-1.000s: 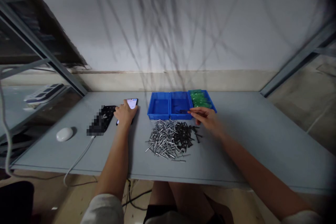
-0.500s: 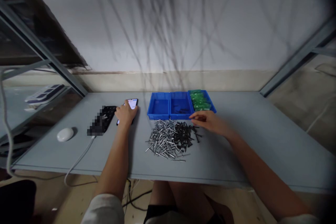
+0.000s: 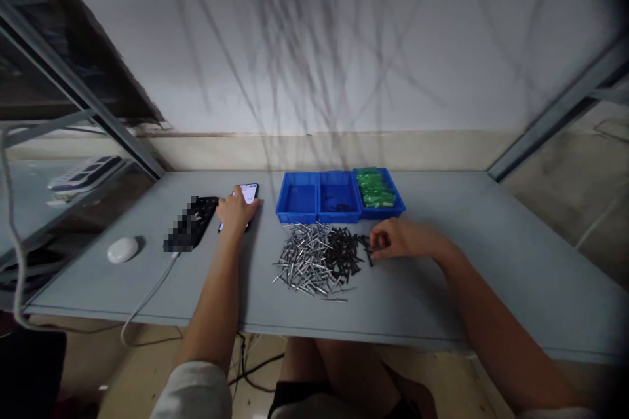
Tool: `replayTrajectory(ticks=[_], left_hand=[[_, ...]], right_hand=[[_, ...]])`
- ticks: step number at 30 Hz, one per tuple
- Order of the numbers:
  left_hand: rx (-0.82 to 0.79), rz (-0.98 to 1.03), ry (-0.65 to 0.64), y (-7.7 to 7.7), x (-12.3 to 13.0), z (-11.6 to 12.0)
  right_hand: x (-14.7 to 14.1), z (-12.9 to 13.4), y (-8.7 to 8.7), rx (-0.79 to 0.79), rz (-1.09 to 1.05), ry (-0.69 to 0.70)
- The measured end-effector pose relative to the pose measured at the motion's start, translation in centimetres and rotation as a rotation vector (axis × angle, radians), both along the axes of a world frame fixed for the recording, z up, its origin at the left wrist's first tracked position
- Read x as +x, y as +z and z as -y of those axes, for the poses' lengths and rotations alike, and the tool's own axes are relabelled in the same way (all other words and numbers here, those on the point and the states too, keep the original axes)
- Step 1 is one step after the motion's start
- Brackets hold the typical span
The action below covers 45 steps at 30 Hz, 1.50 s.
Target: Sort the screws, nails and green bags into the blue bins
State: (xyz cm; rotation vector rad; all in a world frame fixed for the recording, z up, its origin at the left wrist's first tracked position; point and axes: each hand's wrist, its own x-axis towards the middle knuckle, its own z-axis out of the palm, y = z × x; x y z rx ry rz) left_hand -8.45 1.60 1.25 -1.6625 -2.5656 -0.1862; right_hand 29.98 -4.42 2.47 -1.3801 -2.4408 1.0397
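Note:
My left hand (image 3: 234,211) lies on a phone (image 3: 249,192) with a lit screen, fingers spread, covering part of it. My right hand (image 3: 399,237) is low over the table, at the right edge of a pile of black screws (image 3: 343,252). Its fingers are curled, with thumb and index apart around a loose screw or two; no held screw shows. Touching the black pile on its left is a heap of silver rivets (image 3: 304,258). Behind both heaps stand a left blue bin (image 3: 297,217), a middle blue bin (image 3: 339,217) with a few black screws, and a right blue bin (image 3: 383,213) with green packets (image 3: 374,188).
A pixelated black device (image 3: 194,222) with a white cable (image 3: 150,298) lies left of the phone. Farther left is a white rounded object (image 3: 122,249). A wall rises behind the table (image 3: 491,255), and metal frame posts (image 3: 521,137) stand at both sides.
My right hand has moved from the front of the middle and right bins down and to the right, to the edge of the black screws. My left hand stays on the phone.

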Motion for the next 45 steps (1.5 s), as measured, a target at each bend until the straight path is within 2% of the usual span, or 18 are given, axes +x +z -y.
replayTrajectory(ticks=[9,15,22,25,30,36,41,45], left_hand=[[0.010,0.050,0.033,0.3,-0.2,0.3],[0.016,0.084,0.032,0.5,-0.3,0.5],[0.021,0.111,0.010,0.4,-0.6,0.5],[0.017,0.114,-0.004,0.2,-0.8,0.5],[0.056,0.093,-0.035,0.3,-0.6,0.7],[0.163,0.123,-0.071,1.5,-0.3,1.4],[0.210,0.104,-0.048,2.4,-3.3,2.2],[0.192,0.098,0.019,1.9,-6.8,3.3]], right_hand=[[0.1,-0.1,-0.3,-0.036,0.032,0.014],[0.0,0.0,-0.1,0.015,0.010,0.047],[-1.0,0.2,0.1,-0.003,-0.231,-0.024],[-1.6,0.1,-0.2,0.086,-0.294,-0.065],[-2.2,0.1,-0.4,0.320,-0.308,-0.111],[-2.8,0.3,-0.1,0.491,-0.340,-0.156],[-3.8,-0.2,0.8,0.543,-0.402,-0.192],[-5.1,-1.0,1.5,0.440,-0.456,-0.269]])
